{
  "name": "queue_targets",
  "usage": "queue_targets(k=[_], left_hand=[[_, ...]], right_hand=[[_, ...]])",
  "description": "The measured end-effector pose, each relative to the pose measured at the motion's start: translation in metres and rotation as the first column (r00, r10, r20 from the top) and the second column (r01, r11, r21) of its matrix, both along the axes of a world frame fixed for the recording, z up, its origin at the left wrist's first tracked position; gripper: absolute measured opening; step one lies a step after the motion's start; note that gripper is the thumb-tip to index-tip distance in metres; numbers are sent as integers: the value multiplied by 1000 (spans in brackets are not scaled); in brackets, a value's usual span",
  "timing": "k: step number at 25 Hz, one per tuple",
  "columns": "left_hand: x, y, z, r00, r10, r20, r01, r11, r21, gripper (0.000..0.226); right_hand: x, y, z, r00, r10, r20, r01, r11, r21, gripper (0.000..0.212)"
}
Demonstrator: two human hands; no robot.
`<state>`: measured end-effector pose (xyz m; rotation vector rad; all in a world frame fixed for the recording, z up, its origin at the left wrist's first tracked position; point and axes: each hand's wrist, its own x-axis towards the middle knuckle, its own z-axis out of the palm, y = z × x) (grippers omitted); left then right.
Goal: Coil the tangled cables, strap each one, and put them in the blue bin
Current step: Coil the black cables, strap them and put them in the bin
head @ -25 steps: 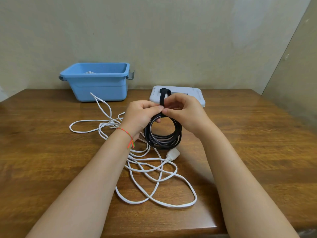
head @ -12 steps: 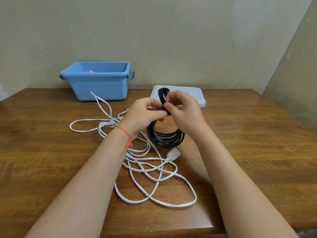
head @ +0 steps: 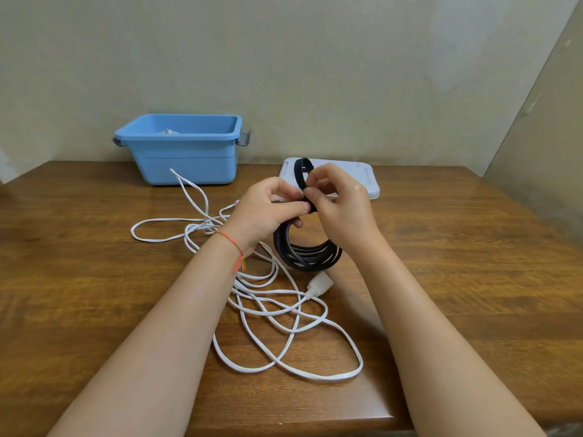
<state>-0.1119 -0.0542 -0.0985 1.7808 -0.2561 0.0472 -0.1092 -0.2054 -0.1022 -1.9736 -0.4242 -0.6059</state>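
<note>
My left hand (head: 268,212) grips the black coil (head: 307,252); my right hand (head: 339,209) pinches its strap (head: 300,175). White cable (head: 284,310) at six o'clock, bin (head: 186,159) at ten. I can read no writing.

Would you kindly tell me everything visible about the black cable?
The black cable is wound into a neat coil of several flat, rubbery-looking loops, held upright above the wooden table. The left hand grips its top, while the right hand pinches a black strap looped there. Its ends are hidden.
</note>
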Motion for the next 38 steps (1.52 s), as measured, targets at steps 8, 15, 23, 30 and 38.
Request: queue_targets(k=[8, 15, 23, 30, 38], left_hand=[[0, 2, 0, 1000, -15, -9, 15, 1000, 6, 24], [0, -1, -3, 1000, -30, 6, 29, 994, 101, 36], [0, -2, 0, 996, 24, 89, -45, 970, 241, 37], [-1, -4, 2, 970, 34, 242, -149, 868, 474, 29], [-6, -13, 3, 913, -44, 406, -152, 885, 439, 26]], right_hand=[[0, -5, 4, 999, 47, -20, -48, 997, -66, 18], [4, -8, 2, 999, 16, -37, -18, 998, -54, 16], [4, -7, 0, 997, -23, -79, 18, 998, -58, 11], [4, -4, 0, 987, -79, -140, 70, 995, -68, 4], [4, -34, 11, 624, 489, -610, -76, 814, 575, 10]])
